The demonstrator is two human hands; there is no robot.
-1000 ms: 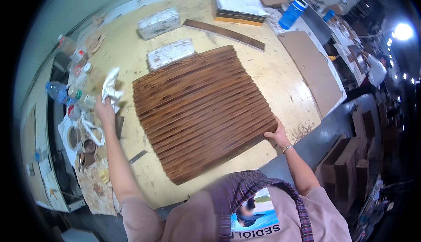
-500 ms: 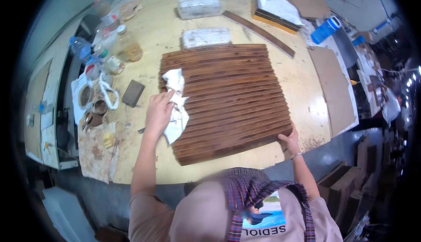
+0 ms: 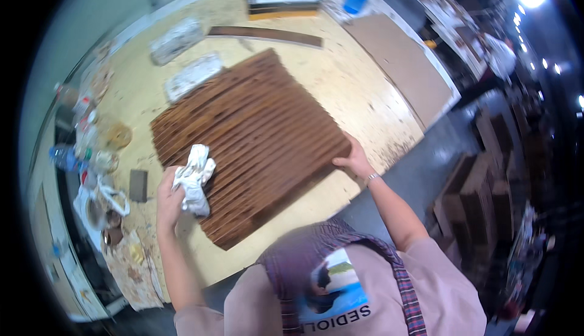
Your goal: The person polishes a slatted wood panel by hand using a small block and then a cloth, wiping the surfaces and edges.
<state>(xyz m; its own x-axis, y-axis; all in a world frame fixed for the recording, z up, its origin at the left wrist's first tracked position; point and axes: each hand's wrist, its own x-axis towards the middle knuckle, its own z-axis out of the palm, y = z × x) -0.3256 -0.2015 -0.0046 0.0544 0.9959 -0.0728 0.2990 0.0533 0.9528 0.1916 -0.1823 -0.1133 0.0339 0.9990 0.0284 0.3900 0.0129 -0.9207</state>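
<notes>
A brown ridged wooden panel (image 3: 255,135) lies flat on the pale worktable (image 3: 304,214), its grooves running from side to side. At the panel's left edge my left hand (image 3: 170,197) is closed on a crumpled white cloth (image 3: 196,178), which rests against the ridges. My right hand (image 3: 354,158) grips the panel's near right corner, thumb on top and the fingers mostly hidden beneath the edge. A small dark rectangular block (image 3: 139,185) lies on the table left of my left hand.
Several plastic bottles (image 3: 114,134) and a white-handled container (image 3: 94,211) crowd the table's left side. Beyond the panel are two wrapped white blocks (image 3: 193,77), a wooden strip (image 3: 264,35) and a box (image 3: 283,8). Brown cardboard (image 3: 395,62) covers the right edge; stacked boards (image 3: 474,196) stand on the floor.
The view has turned to the right, so the table appears rotated. The cloth is more bunched up in my left hand. My right hand still holds the panel's near right corner.
</notes>
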